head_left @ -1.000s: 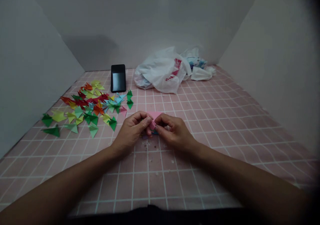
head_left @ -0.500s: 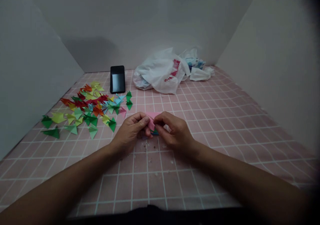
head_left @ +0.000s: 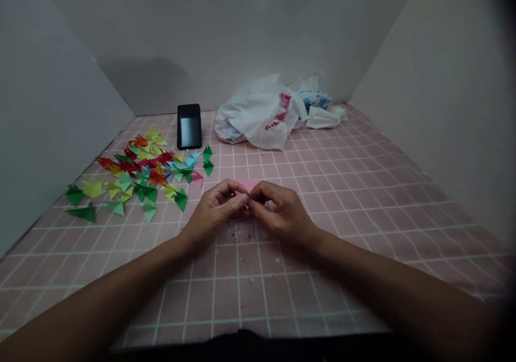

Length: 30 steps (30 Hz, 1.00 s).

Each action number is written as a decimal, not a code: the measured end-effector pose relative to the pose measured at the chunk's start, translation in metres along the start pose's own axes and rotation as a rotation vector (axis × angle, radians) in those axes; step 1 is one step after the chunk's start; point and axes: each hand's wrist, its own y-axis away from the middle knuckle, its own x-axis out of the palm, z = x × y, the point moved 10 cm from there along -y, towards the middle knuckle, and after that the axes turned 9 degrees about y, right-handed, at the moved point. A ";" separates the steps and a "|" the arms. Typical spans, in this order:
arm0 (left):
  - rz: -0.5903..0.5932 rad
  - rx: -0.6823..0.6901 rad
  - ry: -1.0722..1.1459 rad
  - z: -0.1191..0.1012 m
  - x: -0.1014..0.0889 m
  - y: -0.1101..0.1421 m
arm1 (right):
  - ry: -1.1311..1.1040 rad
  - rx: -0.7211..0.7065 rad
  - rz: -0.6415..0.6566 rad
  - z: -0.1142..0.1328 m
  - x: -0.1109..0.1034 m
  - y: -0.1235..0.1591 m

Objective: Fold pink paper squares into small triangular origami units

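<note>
The left hand (head_left: 215, 209) and right hand (head_left: 282, 214) pinch their fingertips together on folded pink paper (head_left: 248, 185), seemingly mid-fold, the crease apparently wanting a firm press next.

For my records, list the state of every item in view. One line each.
Left hand: pinching the pink paper
Right hand: pinching the pink paper
Pink paper: folded, held between both hands
Folded paper pieces: multicoloured, scattered in a loose pile
Smartphone: lying flat, dark
White plastic bag: crumpled
Pink grid mat: flecked with small specks near the hands
</note>
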 end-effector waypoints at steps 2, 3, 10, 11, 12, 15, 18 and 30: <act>-0.005 0.004 -0.014 -0.002 0.000 0.000 | -0.018 0.037 0.010 -0.004 0.000 0.000; -0.011 0.005 -0.016 -0.003 0.000 0.000 | -0.032 0.061 0.018 -0.007 0.001 0.000; -0.091 0.033 -0.119 -0.016 0.000 0.002 | 0.004 0.036 0.038 -0.009 0.000 -0.002; -0.105 0.050 -0.142 -0.018 -0.001 0.002 | 0.008 0.035 0.041 -0.009 0.001 -0.003; -0.115 0.067 -0.162 -0.020 -0.002 0.002 | 0.003 0.038 0.045 -0.010 0.001 -0.003; -0.140 0.115 -0.180 -0.023 -0.005 0.001 | -0.046 0.076 0.061 -0.014 0.002 -0.004; -0.151 0.136 -0.158 -0.022 -0.008 0.001 | -0.081 0.106 0.075 -0.017 0.003 -0.004; -0.145 0.202 -0.197 -0.030 -0.002 0.003 | -0.184 0.178 0.090 -0.024 0.008 -0.003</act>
